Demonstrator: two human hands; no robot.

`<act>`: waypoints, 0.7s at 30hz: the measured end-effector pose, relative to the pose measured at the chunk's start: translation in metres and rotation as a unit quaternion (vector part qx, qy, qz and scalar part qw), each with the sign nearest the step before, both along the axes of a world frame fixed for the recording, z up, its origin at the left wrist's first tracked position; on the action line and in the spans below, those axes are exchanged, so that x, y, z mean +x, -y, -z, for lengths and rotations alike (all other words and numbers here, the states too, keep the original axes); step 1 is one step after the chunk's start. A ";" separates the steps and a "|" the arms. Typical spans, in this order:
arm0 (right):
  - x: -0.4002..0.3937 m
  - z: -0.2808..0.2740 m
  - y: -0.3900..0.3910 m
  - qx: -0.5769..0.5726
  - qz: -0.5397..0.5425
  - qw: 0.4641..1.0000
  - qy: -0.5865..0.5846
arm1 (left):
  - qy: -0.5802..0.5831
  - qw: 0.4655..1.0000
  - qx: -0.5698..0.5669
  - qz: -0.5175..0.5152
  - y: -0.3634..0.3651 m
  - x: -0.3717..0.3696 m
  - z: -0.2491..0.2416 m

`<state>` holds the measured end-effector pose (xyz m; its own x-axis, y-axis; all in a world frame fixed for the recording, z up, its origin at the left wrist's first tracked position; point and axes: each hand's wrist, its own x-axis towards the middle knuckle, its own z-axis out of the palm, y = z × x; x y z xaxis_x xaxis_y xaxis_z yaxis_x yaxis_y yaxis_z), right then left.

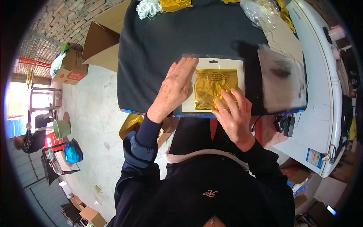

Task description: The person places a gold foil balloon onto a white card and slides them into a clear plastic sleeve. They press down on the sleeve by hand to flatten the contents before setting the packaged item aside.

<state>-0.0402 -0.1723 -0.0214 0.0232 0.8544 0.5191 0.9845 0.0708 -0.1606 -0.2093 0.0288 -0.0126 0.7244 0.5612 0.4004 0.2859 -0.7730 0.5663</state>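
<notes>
A gold foil packet with small dark print [215,85] lies on a white card [223,63] with a hanging slot at its top. The card sits in a clear plastic sleeve at the front edge of the black-covered table [162,38]. My left hand [174,89] rests flat along the card's left side, its fingers extended towards the upper left corner. The fingers of my right hand [234,115] are spread over the packet's lower right corner, touching the foil. Neither hand is closed round anything.
Right of the card lies a stack of clear plastic sleeves [281,81]. White string [148,8] and gold foil [176,4] lie at the far edge, and crumpled clear plastic [261,13] at the far right. An open cardboard box [100,45] stands left. Another person [36,132] is at the far left.
</notes>
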 end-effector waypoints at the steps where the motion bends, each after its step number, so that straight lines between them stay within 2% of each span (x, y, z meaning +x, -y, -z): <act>1: 0.000 0.000 -0.001 0.001 0.001 1.000 -0.001 | 0.000 1.000 -0.003 0.000 0.000 0.000 -0.001; 4: -0.001 -0.002 -0.002 -0.003 0.006 1.000 -0.007 | -0.004 1.000 0.003 0.004 -0.002 -0.001 0.002; 7: 0.000 -0.008 -0.007 -0.021 0.001 1.000 -0.009 | -0.063 0.998 -0.010 0.006 -0.003 -0.005 0.006; 21: 0.016 -0.017 -0.014 -0.076 -0.039 0.995 -0.045 | -0.101 0.995 0.019 -0.001 0.003 -0.005 0.001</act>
<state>-0.0244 -0.1584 -0.0045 -0.0059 0.9238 0.3828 0.9581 0.1148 -0.2623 -0.2138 0.0262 -0.0135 0.7903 0.5507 0.2686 0.3927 -0.7917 0.4679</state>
